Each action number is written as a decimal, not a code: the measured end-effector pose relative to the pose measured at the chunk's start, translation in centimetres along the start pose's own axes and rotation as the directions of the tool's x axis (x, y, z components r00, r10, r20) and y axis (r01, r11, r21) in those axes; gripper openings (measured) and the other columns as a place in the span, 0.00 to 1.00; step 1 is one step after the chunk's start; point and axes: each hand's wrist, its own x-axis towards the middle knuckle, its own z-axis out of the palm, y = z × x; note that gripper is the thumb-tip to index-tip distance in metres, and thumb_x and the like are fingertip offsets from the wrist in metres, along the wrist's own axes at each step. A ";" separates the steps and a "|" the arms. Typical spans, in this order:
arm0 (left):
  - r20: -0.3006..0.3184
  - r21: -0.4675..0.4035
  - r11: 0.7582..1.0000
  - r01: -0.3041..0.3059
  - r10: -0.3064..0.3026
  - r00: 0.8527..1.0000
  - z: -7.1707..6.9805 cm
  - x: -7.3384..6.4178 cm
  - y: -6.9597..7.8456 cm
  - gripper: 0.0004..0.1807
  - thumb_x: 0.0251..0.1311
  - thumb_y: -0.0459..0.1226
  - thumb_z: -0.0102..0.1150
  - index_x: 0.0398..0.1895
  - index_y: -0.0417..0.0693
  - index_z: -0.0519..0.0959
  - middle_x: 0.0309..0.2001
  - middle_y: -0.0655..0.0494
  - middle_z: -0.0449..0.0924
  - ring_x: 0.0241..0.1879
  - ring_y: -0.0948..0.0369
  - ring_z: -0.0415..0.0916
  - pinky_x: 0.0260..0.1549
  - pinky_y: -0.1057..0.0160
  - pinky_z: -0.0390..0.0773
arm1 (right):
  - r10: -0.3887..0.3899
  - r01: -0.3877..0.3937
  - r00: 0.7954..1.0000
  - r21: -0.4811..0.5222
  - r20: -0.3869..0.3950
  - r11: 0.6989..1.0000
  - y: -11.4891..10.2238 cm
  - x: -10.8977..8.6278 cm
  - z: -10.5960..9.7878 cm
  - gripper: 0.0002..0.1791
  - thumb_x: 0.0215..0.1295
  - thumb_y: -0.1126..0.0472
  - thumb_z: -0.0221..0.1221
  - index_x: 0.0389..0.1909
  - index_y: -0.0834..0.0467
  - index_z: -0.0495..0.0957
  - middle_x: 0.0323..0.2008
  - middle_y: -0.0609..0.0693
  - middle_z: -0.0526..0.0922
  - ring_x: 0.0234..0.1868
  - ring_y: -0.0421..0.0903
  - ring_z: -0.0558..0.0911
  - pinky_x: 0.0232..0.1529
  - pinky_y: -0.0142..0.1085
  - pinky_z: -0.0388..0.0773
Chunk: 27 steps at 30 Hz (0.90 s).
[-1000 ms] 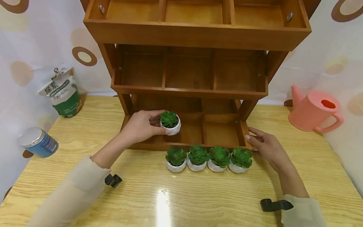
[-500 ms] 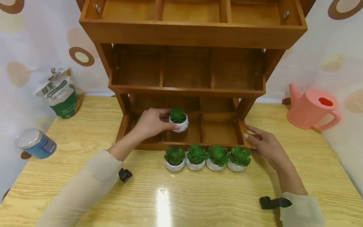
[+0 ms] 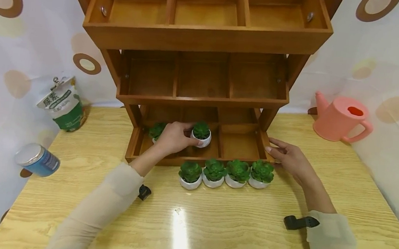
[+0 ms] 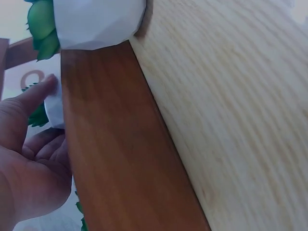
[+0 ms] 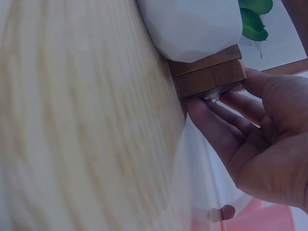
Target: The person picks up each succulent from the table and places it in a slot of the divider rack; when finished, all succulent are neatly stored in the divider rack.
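My left hand [image 3: 175, 138] pinches a small succulent [image 3: 201, 130] in a white faceted pot, over the middle front compartment of the wooden shelf's bottom tier. In the left wrist view, the thumb lies against the white pot [image 4: 55, 108] behind the brown front board [image 4: 120, 134]. Another potted succulent [image 3: 157, 130] sits in the left front compartment, partly hidden by that hand. My right hand [image 3: 291, 158] grips the right front corner of the wooden shelf [image 3: 196, 163]; the right wrist view has thumb and fingers on either side of its wooden end [image 5: 211, 79].
Several potted succulents [image 3: 213, 173] stand in a row before the shelf. At left are a blue can [image 3: 38, 160] and a green-white bag [image 3: 65, 107] with a clip. A pink watering can [image 3: 340, 119] stands at right on the wooden table [image 3: 234, 227].
My left hand has carried the succulent rightward, from near the left compartment to over the middle one. This uncovers the succulent in the left compartment. The right hand keeps its hold.
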 end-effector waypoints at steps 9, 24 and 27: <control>0.029 0.005 1.000 -0.005 0.005 1.000 0.9 0.4 0.3 0.38 0.58 0.49 0.72 0.71 0.50 0.73 0.62 0.48 0.82 0.61 0.49 0.79 0.59 0.50 0.79 | 0.014 -0.014 1.000 -0.004 -0.011 1.000 0.0 -0.3 0.0 0.38 0.77 0.41 0.52 0.80 0.52 0.54 0.72 0.67 0.68 0.63 0.53 0.76 0.51 0.39 0.85; 0.067 0.091 0.995 -0.033 0.027 0.997 1.2 1.1 0.9 0.38 0.59 0.49 0.71 0.71 0.48 0.72 0.65 0.47 0.79 0.66 0.47 0.74 0.65 0.50 0.74 | 0.027 -0.027 1.000 0.006 -0.014 1.000 -0.2 -0.1 -0.1 0.38 0.76 0.42 0.53 0.80 0.51 0.56 0.71 0.66 0.69 0.58 0.51 0.79 0.51 0.38 0.85; 0.073 0.095 0.995 -0.035 0.029 0.997 1.3 1.2 0.9 0.37 0.59 0.48 0.71 0.71 0.48 0.73 0.65 0.47 0.79 0.66 0.47 0.74 0.65 0.50 0.74 | 0.029 -0.029 0.999 0.006 -0.016 1.000 -0.2 -0.2 -0.2 0.38 0.76 0.42 0.53 0.80 0.51 0.56 0.71 0.66 0.69 0.53 0.45 0.80 0.50 0.38 0.85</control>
